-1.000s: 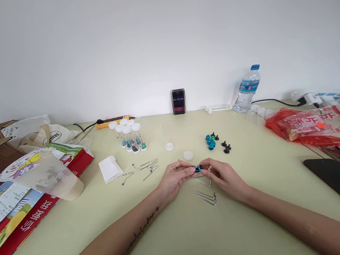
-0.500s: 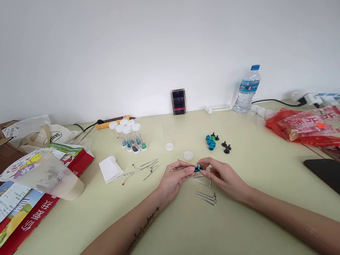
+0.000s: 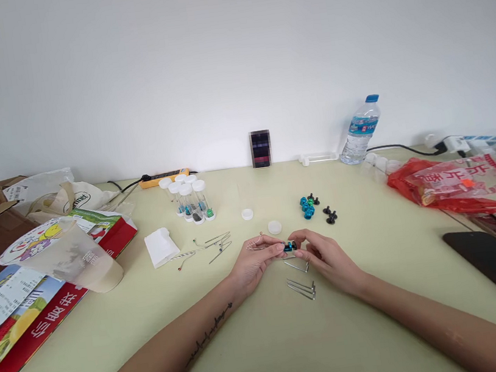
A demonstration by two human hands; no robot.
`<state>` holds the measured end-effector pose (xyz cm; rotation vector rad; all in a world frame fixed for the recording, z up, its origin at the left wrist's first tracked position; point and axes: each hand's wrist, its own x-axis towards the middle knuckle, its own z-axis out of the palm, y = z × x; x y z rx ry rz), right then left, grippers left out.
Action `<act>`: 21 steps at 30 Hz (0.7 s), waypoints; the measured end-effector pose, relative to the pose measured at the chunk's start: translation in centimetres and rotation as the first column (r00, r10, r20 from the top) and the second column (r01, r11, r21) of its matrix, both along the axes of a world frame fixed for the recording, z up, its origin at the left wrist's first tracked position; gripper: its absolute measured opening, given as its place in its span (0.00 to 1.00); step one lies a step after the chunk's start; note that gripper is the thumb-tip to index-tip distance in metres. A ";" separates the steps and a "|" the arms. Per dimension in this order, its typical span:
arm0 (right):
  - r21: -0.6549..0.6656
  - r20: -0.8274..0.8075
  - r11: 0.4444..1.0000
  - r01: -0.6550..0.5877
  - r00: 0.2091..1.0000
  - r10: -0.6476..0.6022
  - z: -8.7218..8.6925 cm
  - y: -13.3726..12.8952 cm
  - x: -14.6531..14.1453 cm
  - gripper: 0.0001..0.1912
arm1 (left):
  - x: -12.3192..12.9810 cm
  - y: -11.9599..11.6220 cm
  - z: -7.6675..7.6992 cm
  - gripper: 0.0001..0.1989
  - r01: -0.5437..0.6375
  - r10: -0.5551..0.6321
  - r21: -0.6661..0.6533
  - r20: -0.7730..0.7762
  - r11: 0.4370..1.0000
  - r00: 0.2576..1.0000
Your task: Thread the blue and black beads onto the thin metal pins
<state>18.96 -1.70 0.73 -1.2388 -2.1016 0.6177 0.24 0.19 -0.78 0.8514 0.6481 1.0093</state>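
Moved: little visibly. Blue-black piece [image 3: 290, 246], long axis left-right: left hand [image 3: 248, 265], fingers closed, pinched left end; right hand [image 3: 329, 258], fingers curved about right end, grip unclear.

The left forearm [image 3: 180, 357], bearing a dark line tattoo [image 3: 208, 335], and the right forearm [image 3: 437, 320] slanted inward. The left grip [image 3: 250, 264] pinched, thumb pointing right; the right grip [image 3: 329, 256] faced it, thumb and index finger curved close together.
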 end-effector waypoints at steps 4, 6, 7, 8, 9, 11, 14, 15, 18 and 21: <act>0.016 0.009 1.000 -0.008 1.000 0.008 0.1 0.0 0.0 0.15 | 0.0 -0.1 0.1 0.11 0.003 -0.003 -0.007 -0.009 1.000 1.000; 0.003 0.001 1.000 -0.002 1.000 0.002 0.1 0.0 0.0 0.15 | 0.0 -0.1 0.2 0.11 0.004 -0.004 -0.012 -0.005 1.000 1.000; 0.000 -0.002 1.000 -0.003 1.000 0.003 0.1 0.0 0.0 0.15 | 0.0 -0.1 0.2 0.11 0.007 -0.007 -0.012 -0.002 1.000 1.000; 0.004 -0.003 1.000 -0.007 1.000 0.007 0.1 0.0 0.0 0.15 | 0.0 -0.1 0.2 0.11 0.010 -0.010 -0.013 0.000 1.000 1.000; 0.014 -0.001 1.000 -0.013 1.000 0.013 0.0 0.0 0.0 0.15 | 0.0 -0.1 0.2 0.11 0.013 -0.013 -0.014 0.002 1.000 1.000; 0.047 0.002 0.999 -0.027 1.000 0.027 0.0 0.0 0.0 0.14 | 0.0 -0.1 0.2 0.11 0.017 -0.017 -0.016 0.001 1.000 1.000; 0.043 -0.017 0.999 -0.016 1.000 0.016 -0.1 0.1 0.1 0.13 | 0.0 -0.1 0.1 0.10 0.017 -0.017 -0.013 -0.005 1.000 1.000; 0.032 -0.020 0.999 -0.014 1.000 0.015 -0.1 0.0 0.1 0.13 | 0.0 -0.1 0.1 0.10 0.021 -0.021 -0.010 -0.006 1.000 1.000; 0.039 -0.008 0.999 -0.026 1.000 0.026 0.0 0.0 0.0 0.12 | 0.0 -0.1 0.2 0.10 0.021 -0.021 0.000 -0.003 1.000 1.000; 0.075 -0.006 0.997 -0.030 1.000 0.031 0.0 0.0 0.0 0.13 | 0.0 -0.1 0.2 0.12 0.017 -0.017 -0.003 -0.008 1.000 1.000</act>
